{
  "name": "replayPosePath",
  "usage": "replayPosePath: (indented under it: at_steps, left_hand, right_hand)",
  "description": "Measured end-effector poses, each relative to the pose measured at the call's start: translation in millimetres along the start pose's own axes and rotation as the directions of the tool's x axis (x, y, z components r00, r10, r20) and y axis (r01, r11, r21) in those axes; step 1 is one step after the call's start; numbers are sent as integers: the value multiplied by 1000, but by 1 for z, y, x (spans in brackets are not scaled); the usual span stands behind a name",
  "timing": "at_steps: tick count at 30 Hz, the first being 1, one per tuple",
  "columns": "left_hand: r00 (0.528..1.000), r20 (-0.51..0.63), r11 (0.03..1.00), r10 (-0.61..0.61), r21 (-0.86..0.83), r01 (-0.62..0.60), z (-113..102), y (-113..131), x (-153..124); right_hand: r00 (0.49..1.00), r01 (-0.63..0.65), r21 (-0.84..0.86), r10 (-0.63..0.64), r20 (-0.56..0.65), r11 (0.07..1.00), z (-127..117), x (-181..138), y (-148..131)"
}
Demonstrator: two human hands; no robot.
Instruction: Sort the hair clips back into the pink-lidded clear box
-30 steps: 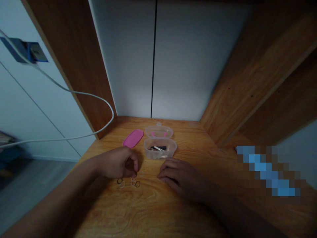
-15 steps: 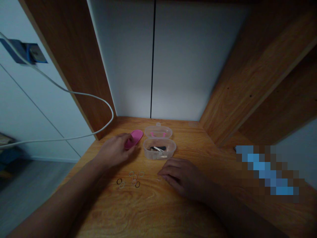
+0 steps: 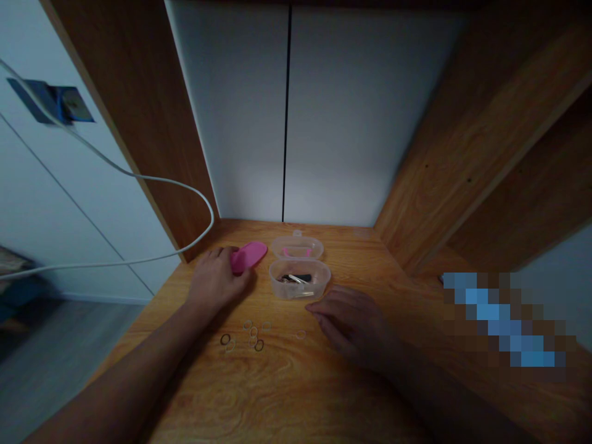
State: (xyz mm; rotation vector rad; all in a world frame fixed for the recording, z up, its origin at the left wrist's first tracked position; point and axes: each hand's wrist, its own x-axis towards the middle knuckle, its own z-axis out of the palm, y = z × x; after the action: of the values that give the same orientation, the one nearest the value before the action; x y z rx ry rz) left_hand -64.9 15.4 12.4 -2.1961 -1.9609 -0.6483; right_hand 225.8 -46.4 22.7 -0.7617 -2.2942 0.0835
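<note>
While the left hand (image 3: 217, 280) closes its grip on the pink lid (image 3: 250, 255), the right hand (image 3: 354, 320) rests loosely open, empty.

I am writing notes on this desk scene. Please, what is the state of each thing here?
Clear plastic oval box: open, small items inside.
Second clear oval box: behind it, open, something pink inside.
Pink oval lid: off, on the wooden desk.
Left hand: fingers on the lid.
Right hand: resting palm-down, empty.
Small rubber bands: loose, scattered.
</note>
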Motion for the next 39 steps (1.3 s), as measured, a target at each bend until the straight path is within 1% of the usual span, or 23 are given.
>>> replayPosePath:
  at_steps: [2, 5, 6, 8, 10, 12, 15, 17, 20, 23, 30, 39]
  left_hand:
    - [997, -70, 1000, -14, -25, 12, -3, 4, -1]
    - [971, -239, 992, 7, -123, -37, -9, 11, -3]
    - [954, -299, 982, 26, -170, -80, -10, 15, -5]
    - [918, -384, 945, 102, -251, -210, -11, 21, -9]
    - [887, -412, 890, 210, -294, -347, -11, 28, -13]
    - [864, -397, 837, 310, -317, -446, -10, 34, -18]
    - [846, -338, 783, 413, -343, -519, -9, 40, -23]
    - [837, -289, 757, 464, -361, -545, -8, 41, -23]
    - [830, -227, 734, 510, -387, -557, -7, 40, -22]
    - [830, -220, 722, 513, -412, -556, -3, 39, -21]
    - [856, -279, 726, 434, -453, -516, 6, 38, -22]
    - [861, -206, 737, 465, -450, -505, 8, 33, -18]
  right_hand:
    - [1000, 11, 9, -11, -23, 1000, -1, 1, 0]
    - [999, 28, 33, -27, -47, 999, -2, 2, 1]
    - [998, 27, 37, -25, -53, 999, -2, 2, 2]
    - [997, 14, 24, -13, -70, 1000, -2, 3, 1]
    - [993, -30, -12, 29, -113, 999, -1, 3, 1]
    - [980, -108, -55, 96, -176, 993, 0, 4, 1]
    - [958, -206, -83, 184, -221, 975, 2, 4, 3]
    - [957, -236, -82, 217, -194, 968, 3, 3, 6]
    - [965, -244, -74, 234, -123, 967, 6, 2, 11]
    - [965, -247, -78, 238, -107, 966, 8, 1, 15]
    - [945, -303, -68, 291, -149, 951, 9, 0, 19]
    - [928, -352, -46, 342, -149, 935, 9, -2, 23]
